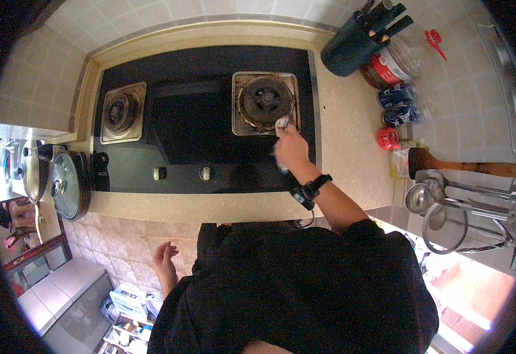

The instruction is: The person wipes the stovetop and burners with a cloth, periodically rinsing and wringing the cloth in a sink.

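Observation:
My right hand (291, 149) is closed on a white cloth or tissue (282, 124), which touches the lower right part of the soiled metal drip tray (239, 129) around the right gas burner (267, 100). Most of the white piece is hidden by my fingers. A black band with a small device is on my right wrist. The tray sits on a black glass gas hob (191, 128). Low at my left side, away from the counter, my left hand (166, 257) is held with its fingers loosely bent and nothing in it.
The left burner (121, 113) and two knobs (159, 173) share the hob. A glass-lidded pan (68, 186) stands left. At the right are a dark utensil holder (344, 48), a large plastic bottle (384, 66), blue cans (400, 114), a hanging wooden spatula (457, 166) and a metal ladle (419, 198).

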`<state>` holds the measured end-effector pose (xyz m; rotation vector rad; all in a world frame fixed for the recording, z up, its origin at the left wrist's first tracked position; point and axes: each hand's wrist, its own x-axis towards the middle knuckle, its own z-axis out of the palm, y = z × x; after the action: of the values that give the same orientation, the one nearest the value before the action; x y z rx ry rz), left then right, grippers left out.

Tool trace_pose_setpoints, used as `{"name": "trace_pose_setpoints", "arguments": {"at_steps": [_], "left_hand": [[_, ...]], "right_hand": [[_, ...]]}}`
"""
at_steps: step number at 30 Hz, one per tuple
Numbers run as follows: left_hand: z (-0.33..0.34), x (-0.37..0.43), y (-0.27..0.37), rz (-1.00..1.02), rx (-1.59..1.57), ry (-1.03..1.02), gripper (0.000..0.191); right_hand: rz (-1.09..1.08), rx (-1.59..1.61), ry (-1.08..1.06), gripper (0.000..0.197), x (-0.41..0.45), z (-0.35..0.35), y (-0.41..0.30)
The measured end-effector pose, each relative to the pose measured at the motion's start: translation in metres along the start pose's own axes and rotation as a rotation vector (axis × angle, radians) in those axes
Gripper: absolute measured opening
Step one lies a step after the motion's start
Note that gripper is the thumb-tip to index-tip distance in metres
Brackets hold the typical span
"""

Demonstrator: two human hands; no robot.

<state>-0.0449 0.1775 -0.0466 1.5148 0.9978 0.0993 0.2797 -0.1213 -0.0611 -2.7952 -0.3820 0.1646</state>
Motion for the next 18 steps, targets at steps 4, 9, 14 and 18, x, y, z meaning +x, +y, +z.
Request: {"name": "trace_pose_setpoints", "arguments": {"at_steps": [4, 9, 14, 18], "left_hand": [[-0.007, 0.001, -0.003, -0.024, -0.001, -0.020, 0.017], [-0.011, 0.002, -0.003, -0.014, -0.002, -0.023, 0.017], [-0.031, -0.004, -0.015, -0.013, -0.036, 0.037, 0.017], [-0.032, -0.006, -0.021, 0.005, -0.101, 0.056, 0.018]], "right_hand": [[0.014, 0.097, -0.059, 0.028, 0.007, 0.010, -0.030], [-0.005, 0.190, -0.011, 0.016, 0.019, 0.023, -0.079], [0.197, 1.252, -0.188, 0.022, 0.015, 0.041, -0.036], [0.238, 1.388, 0.054, 0.019, -0.020, 0.002, 0.018]]}}
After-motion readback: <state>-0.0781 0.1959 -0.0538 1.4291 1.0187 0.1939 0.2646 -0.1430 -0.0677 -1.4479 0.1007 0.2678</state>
